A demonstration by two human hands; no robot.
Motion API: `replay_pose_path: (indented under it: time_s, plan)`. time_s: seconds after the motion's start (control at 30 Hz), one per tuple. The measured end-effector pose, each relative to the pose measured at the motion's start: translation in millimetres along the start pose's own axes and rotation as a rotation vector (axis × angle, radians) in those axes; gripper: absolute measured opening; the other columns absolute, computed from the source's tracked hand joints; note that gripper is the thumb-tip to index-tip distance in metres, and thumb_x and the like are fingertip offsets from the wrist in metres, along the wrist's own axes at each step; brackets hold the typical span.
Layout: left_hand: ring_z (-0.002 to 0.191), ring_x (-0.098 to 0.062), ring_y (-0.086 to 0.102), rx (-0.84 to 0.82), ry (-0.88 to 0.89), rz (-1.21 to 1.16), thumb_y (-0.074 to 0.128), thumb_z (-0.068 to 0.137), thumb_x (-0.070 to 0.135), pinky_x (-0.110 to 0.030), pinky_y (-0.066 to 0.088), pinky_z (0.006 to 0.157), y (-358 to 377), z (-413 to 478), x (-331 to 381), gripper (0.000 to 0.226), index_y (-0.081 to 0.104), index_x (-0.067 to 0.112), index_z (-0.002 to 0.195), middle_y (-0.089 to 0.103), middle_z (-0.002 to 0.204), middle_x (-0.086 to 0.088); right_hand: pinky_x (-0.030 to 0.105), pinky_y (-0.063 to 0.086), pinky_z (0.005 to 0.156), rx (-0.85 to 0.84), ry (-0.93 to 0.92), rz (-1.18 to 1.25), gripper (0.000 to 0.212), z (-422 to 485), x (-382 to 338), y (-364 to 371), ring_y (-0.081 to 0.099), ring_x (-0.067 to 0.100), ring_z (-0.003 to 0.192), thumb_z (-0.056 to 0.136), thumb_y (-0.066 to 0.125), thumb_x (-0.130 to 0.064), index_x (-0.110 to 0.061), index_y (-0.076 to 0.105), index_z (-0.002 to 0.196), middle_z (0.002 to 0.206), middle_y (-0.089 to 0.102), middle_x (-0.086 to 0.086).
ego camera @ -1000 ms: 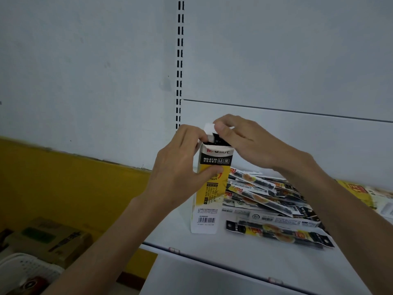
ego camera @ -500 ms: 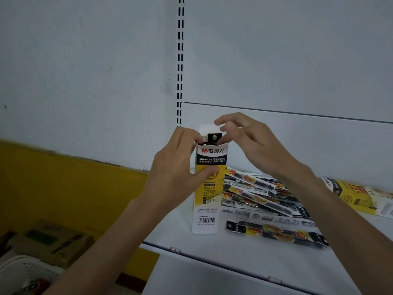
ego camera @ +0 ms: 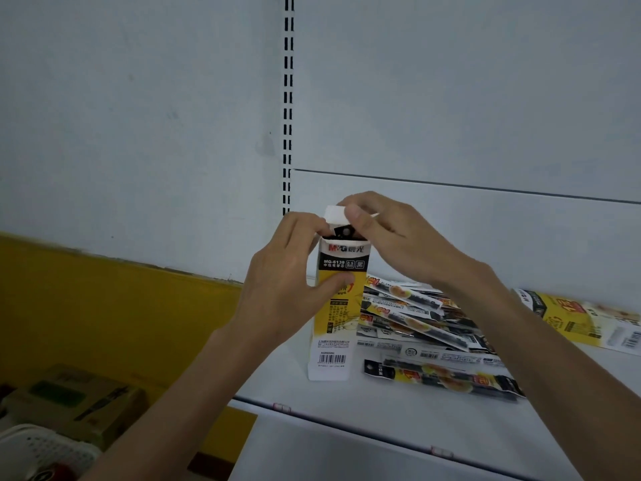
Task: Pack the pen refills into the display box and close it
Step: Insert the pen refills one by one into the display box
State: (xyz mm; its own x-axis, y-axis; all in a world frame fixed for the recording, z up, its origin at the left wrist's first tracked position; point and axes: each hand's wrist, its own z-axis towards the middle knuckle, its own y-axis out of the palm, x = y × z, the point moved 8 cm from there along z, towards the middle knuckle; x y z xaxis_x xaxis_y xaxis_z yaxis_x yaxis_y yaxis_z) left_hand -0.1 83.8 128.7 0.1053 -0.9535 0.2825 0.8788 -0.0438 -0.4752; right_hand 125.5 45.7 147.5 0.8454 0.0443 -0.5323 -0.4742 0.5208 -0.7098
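A tall yellow, black and white display box [ego camera: 333, 328] stands upright on the white shelf [ego camera: 399, 418]. My left hand [ego camera: 288, 282] grips its upper left side, thumb across the front. My right hand [ego camera: 392, 234] pinches the white top flap [ego camera: 334, 214] above the box's open mouth, where a black refill pack top [ego camera: 345, 231] shows. A pile of several pen refill packs [ego camera: 412, 317] lies to the right of the box, with one pack [ego camera: 444, 378] nearest the shelf's front.
A flattened yellow box [ego camera: 582, 317] lies at the far right of the shelf. Below left are a cardboard carton [ego camera: 76, 400] and a white basket [ego camera: 38, 453]. A slotted upright [ego camera: 288, 98] runs up the back wall.
The white top flap has come up from lying over the box mouth. My right hand now pinches it a little higher, and the box mouth shows a refill pack.
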Motion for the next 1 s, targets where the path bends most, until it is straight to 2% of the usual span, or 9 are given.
replay_pose_path:
  time_s: [0.1, 0.17, 0.37, 0.57, 0.63, 0.7, 0.8, 0.87, 1.0]
  plan:
    - [0.093, 0.000, 0.044, -0.022, -0.070, -0.004, 0.074, 0.071, 0.036, -0.011, 0.037, 0.072, -0.4, -0.6, -11.2, 0.051, 0.049, 0.015, 0.110, 0.052, 0.111, 0.002, 0.018, 0.044, 0.080, 0.144, -0.063, 0.107, 0.042, -3.0, -2.0, -16.1, 0.056, -0.002, 0.096, 0.088, 0.042, -0.055, -0.021, 0.066, 0.098, 0.110, 0.063, -0.008]
    - [0.097, -0.003, 0.040, -0.017, -0.087, 0.016, 0.073, 0.072, 0.035, -0.009, 0.028, 0.076, 0.8, -2.9, -15.1, 0.051, 0.049, 0.017, 0.113, 0.051, 0.114, 0.004, 0.026, 0.047, 0.086, 0.134, -0.045, 0.158, 0.040, -3.7, 4.3, -11.7, 0.058, 0.001, 0.097, 0.087, 0.045, -0.054, -0.021, 0.066, 0.096, 0.105, 0.063, -0.011]
    - [0.101, -0.004, 0.038, 0.080, 0.016, 0.092, 0.064, 0.071, 0.047, -0.035, 0.030, 0.092, -0.8, -5.6, -7.0, 0.050, 0.045, 0.021, 0.110, 0.060, 0.109, -0.003, 0.042, 0.049, 0.090, 0.038, -0.001, 0.166, 0.059, -7.1, 9.7, 4.5, 0.061, 0.011, 0.097, 0.084, 0.035, -0.065, -0.017, 0.065, 0.099, 0.099, 0.065, -0.008]
    - [0.115, -0.014, 0.037, 0.107, 0.014, 0.060, 0.053, 0.073, 0.054, -0.043, 0.032, 0.099, 2.1, -6.1, -11.2, 0.051, 0.041, 0.024, 0.113, 0.056, 0.118, -0.005, 0.043, 0.049, 0.079, -0.131, 0.004, -0.066, 0.082, 0.9, -5.2, 6.4, 0.057, 0.027, 0.085, 0.070, 0.020, -0.072, -0.003, 0.058, 0.093, 0.092, 0.061, 0.013]
    - [0.123, -0.020, 0.032, 0.197, -0.057, 0.057, 0.058, 0.070, 0.056, -0.035, 0.032, 0.103, -0.4, -10.6, -14.2, 0.066, 0.038, 0.020, 0.120, 0.046, 0.129, -0.012, 0.037, 0.045, 0.072, -0.155, 0.038, -0.122, 0.081, 1.6, -2.0, 8.5, 0.053, 0.023, 0.075, 0.067, 0.019, -0.076, -0.005, 0.054, 0.087, 0.083, 0.057, 0.009]
    - [0.126, -0.020, 0.028, 0.275, -0.221, -0.035, 0.069, 0.063, 0.056, -0.009, 0.026, 0.100, -3.8, -18.1, -22.6, 0.085, 0.030, 0.019, 0.130, 0.032, 0.138, -0.013, 0.042, 0.051, 0.084, -0.155, 0.089, -0.026, 0.087, -1.0, 7.0, 12.8, 0.060, 0.026, 0.088, 0.068, 0.021, -0.077, -0.006, 0.059, 0.099, 0.097, 0.064, 0.009]
    - [0.117, -0.014, 0.040, 0.188, -0.537, -0.382, 0.078, 0.061, 0.039, -0.002, 0.038, 0.078, 10.0, -28.8, -41.8, 0.095, 0.020, 0.027, 0.135, 0.032, 0.133, 0.000, 0.039, 0.051, 0.093, -0.090, 0.092, 0.339, 0.052, -12.1, 13.8, 20.2, 0.062, 0.012, 0.102, 0.081, 0.030, -0.067, -0.033, 0.059, 0.108, 0.109, 0.065, -0.008]
    - [0.107, -0.014, 0.052, 0.090, -0.706, -0.543, 0.071, 0.064, 0.039, -0.016, 0.045, 0.076, 21.1, -34.1, -52.6, 0.083, 0.027, 0.027, 0.133, 0.048, 0.123, 0.003, 0.038, 0.051, 0.093, -0.003, 0.064, 0.515, 0.035, -16.6, 18.8, 17.7, 0.062, 0.011, 0.105, 0.084, 0.049, -0.056, -0.044, 0.049, 0.117, 0.115, 0.065, -0.005]
    - [0.093, -0.004, 0.059, -0.040, -0.768, -0.689, 0.057, 0.085, 0.030, -0.018, 0.041, 0.066, 31.8, -33.2, -56.1, 0.033, 0.050, 0.025, 0.117, 0.065, 0.105, 0.009, 0.042, 0.053, 0.090, 0.128, 0.030, 0.533, 0.065, -21.6, 20.1, 14.5, 0.066, 0.012, 0.097, 0.069, 0.069, -0.039, -0.033, 0.044, 0.129, 0.102, 0.068, -0.003]
